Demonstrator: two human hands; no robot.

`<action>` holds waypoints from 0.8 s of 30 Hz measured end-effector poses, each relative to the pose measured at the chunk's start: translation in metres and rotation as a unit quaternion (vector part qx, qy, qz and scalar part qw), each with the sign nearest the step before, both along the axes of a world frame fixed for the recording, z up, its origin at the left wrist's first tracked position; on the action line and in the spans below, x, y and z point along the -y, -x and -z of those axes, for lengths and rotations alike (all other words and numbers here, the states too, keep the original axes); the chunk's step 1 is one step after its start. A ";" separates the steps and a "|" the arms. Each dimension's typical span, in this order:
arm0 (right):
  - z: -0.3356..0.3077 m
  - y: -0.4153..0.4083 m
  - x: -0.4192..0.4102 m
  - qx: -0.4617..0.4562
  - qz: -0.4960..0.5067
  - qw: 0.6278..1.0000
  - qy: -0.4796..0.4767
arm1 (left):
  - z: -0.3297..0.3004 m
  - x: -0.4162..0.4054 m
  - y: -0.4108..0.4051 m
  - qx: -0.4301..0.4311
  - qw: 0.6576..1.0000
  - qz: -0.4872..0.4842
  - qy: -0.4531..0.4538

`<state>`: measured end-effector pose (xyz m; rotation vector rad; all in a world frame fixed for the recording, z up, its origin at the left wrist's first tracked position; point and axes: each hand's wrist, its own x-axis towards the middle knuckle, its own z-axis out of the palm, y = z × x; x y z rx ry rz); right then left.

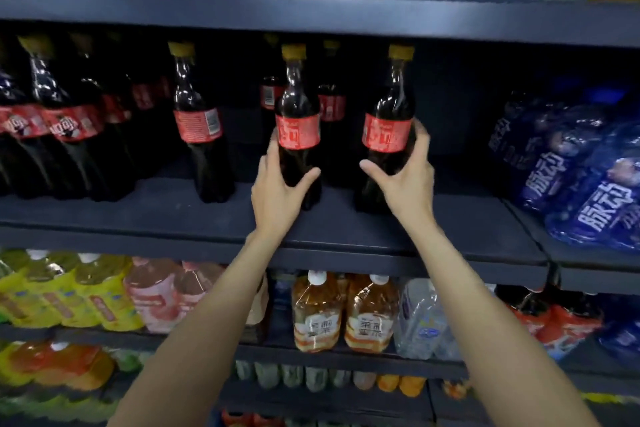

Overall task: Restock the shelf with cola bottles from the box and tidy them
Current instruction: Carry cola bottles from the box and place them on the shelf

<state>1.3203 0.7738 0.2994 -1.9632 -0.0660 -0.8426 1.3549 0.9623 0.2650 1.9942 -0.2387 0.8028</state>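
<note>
- Left hand (277,189) wrapped round the lower body of a cola bottle (297,125), thumb on the right flank, fingers behind the left side, below the red label.
- Right hand (407,173) grasping a second cola bottle (389,128), thumb stretched across the front at lower left, fingers curled round the right side at label height.
- Both bottles upright with yellow caps, standing near the front edge of the dark shelf (173,215), a gap between them.
- Two more bottles (330,104) just behind the gripped pair, toward the back of the shelf.
- A single cola bottle (201,128) standing left of the left hand, apart from it, label turned sideways.
- A crowded row of cola bottles (69,121) filling the left end of the shelf.
- Blue shrink-wrapped packs (571,177) lying on the neighbouring shelf section to the right.
- Orange tea bottles (317,315) on the shelf below, between the forearms; yellow and pink drinks (104,295) further left.
- Box not in view.
</note>
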 end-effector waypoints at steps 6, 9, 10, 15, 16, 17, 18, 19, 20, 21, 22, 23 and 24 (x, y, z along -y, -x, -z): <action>-0.016 -0.094 0.009 -0.034 0.033 0.999 0.008 | -0.012 -0.001 -0.053 -0.052 0.997 -0.050 0.010; -0.012 -0.129 0.009 -0.032 0.025 0.999 0.003 | -0.016 0.001 -0.075 -0.087 0.995 -0.048 -0.015; -0.011 -0.139 0.009 -0.030 0.018 0.999 0.001 | -0.018 0.002 -0.081 -0.099 0.994 -0.047 -0.022; -0.005 -0.165 0.003 -0.034 0.045 0.998 0.010 | -0.017 0.004 -0.089 -0.121 0.992 -0.020 0.001; -0.004 -0.166 0.003 -0.040 0.040 0.998 0.014 | -0.017 0.004 -0.087 -0.134 0.991 -0.009 0.003; -0.005 -0.165 0.003 -0.060 0.031 0.998 0.019 | -0.018 0.003 -0.084 -0.151 0.989 0.000 -0.001; -0.006 -0.164 0.004 -0.086 0.022 0.996 0.027 | -0.021 0.002 -0.080 -0.168 0.986 0.007 -0.007; -0.007 -0.160 0.005 -0.121 0.021 0.992 0.043 | -0.024 0.001 -0.075 -0.179 0.984 0.011 -0.012; -0.008 -0.155 0.006 -0.157 0.027 0.985 0.070 | -0.027 0.001 -0.069 -0.183 0.983 0.010 -0.016; -0.010 -0.147 0.007 -0.200 0.040 0.974 0.103 | -0.030 0.002 -0.060 -0.183 0.983 0.006 -0.026; -0.012 -0.136 0.008 -0.235 0.052 0.960 0.141 | -0.033 0.004 -0.050 -0.188 0.981 0.005 -0.044; -0.014 -0.121 0.009 -0.258 0.059 0.949 0.173 | -0.037 0.007 -0.037 -0.197 0.978 0.007 -0.068; -0.015 -0.104 0.009 -0.264 0.061 0.943 0.192 | -0.040 0.009 -0.024 -0.207 0.974 0.016 -0.094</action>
